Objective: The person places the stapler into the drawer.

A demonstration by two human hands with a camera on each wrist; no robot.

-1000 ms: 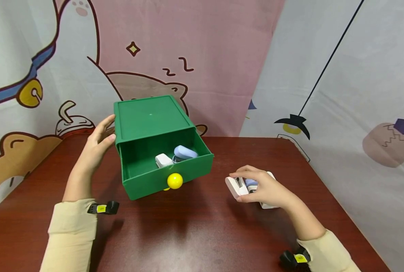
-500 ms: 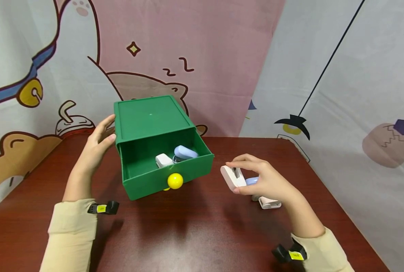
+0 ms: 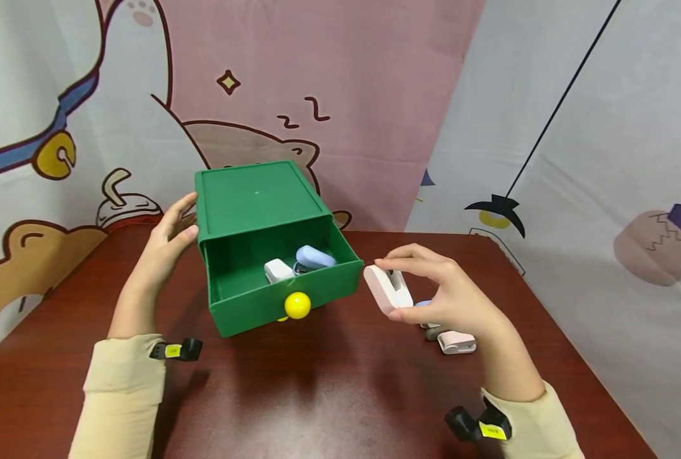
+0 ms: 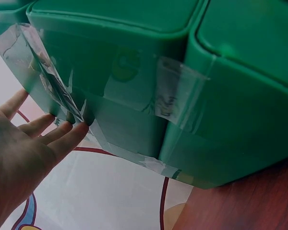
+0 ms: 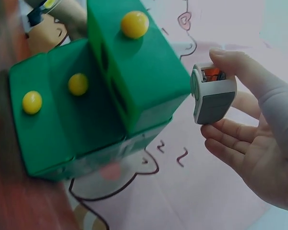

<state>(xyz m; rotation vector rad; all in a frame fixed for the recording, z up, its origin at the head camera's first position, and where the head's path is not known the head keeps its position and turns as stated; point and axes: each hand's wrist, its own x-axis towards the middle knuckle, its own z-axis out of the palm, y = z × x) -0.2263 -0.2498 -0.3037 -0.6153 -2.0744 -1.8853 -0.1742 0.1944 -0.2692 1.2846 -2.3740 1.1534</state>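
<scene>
A green drawer cabinet (image 3: 257,197) stands on the table, its top drawer (image 3: 288,306) pulled out by a yellow knob (image 3: 297,305). In that drawer lie a white stapler (image 3: 278,270) and a light blue stapler (image 3: 315,257). My left hand (image 3: 165,252) rests its fingertips on the cabinet's left side; in the left wrist view its fingers (image 4: 62,141) are spread, touching the taped green wall. To the right of the drawer, my right hand (image 3: 449,293) pinches a small white stapler (image 3: 387,290) between thumb and fingers, above the table. The right wrist view shows this stapler's grey base.
On the dark red table (image 3: 317,408), a pale pink stapler (image 3: 457,342) lies beneath my right hand, beside grey and blue ones partly hidden by it. A printed cloth (image 3: 374,115) hangs behind. Two lower drawers with yellow knobs (image 5: 78,84) are shut.
My right hand has lifted the white stapler off the group on the table and moved it up and left, towards the open drawer. My left hand stays on the cabinet.
</scene>
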